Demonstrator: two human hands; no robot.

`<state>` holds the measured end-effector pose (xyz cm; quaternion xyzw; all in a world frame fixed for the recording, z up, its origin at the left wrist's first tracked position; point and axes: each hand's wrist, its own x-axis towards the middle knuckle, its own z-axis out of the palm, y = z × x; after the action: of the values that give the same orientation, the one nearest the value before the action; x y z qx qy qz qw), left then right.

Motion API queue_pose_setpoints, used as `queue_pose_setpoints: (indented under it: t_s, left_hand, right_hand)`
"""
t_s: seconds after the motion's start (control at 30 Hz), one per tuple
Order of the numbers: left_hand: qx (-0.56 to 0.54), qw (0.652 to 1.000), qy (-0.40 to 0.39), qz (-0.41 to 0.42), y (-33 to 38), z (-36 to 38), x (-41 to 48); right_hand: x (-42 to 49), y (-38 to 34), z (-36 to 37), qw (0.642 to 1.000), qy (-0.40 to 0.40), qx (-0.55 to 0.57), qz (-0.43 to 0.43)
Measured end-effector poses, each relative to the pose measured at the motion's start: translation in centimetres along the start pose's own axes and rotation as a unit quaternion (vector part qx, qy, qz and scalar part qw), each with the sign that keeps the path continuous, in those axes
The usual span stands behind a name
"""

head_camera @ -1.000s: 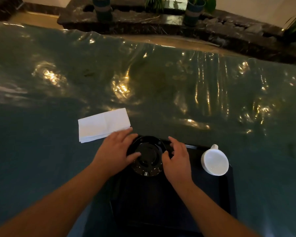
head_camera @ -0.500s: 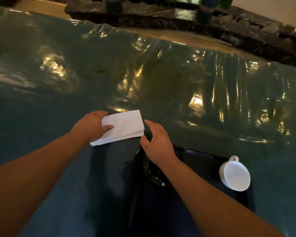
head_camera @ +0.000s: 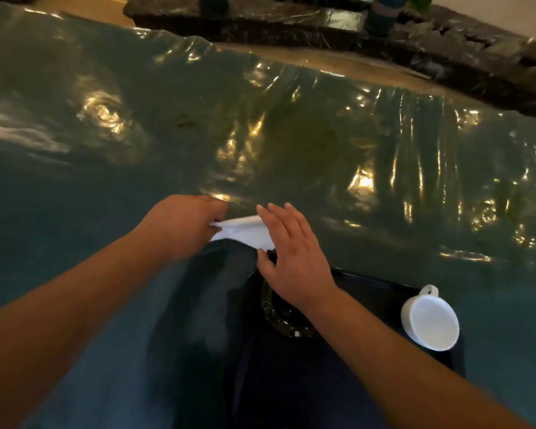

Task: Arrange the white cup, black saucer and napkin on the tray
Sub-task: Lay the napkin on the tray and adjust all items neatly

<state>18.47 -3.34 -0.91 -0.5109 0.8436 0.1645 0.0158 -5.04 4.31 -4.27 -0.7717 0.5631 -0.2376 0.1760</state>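
My left hand (head_camera: 183, 226) pinches the left edge of the white folded napkin (head_camera: 245, 232) and holds it lifted just off the table, left of the tray's far corner. My right hand (head_camera: 291, 255) has its fingers spread, touching the napkin's right end from above. Under my right wrist the black saucer (head_camera: 279, 320) lies on the black tray (head_camera: 372, 292), partly hidden. The white cup (head_camera: 429, 320) stands on the tray's right side, its handle pointing away from me.
A dark green table with a shiny, wrinkled plastic cover (head_camera: 291, 134) stretches far ahead. Beyond its far edge runs a dark stone ledge (head_camera: 446, 41) with plant pots (head_camera: 381, 17).
My left hand has gripped the napkin and lifted it, drawing it right toward the tray. My right hand has come forward off the saucer onto the napkin's right end.
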Motion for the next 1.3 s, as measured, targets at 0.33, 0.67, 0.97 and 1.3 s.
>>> queue_pose_setpoints:
  t_s: [0.33, 0.67, 0.97, 1.3]
  left_hand:
    - [-0.153, 0.988, 0.023, -0.001, 9.7, -3.2, -2.1]
    - [-0.294, 0.943, -0.092, -0.125, 15.7, 6.8, -6.0]
    - [-0.059, 0.996, -0.047, -0.051, 20.3, 12.5, -10.7]
    - [0.002, 0.990, -0.007, 0.142, 21.7, 20.2, -13.6]
  right_hand:
    - [-3.8, 3.1, -10.2, 0.987, -0.127, 0.003, 0.101]
    - [-18.0, 9.0, -12.6, 0.896, -0.099, 0.245, 0.357]
    - [-26.2, 9.5, -8.9, 0.920, -0.113, 0.094, 0.363]
    - [-29.7, 10.0, -3.5, 0.972, -0.180, -0.140, 0.059]
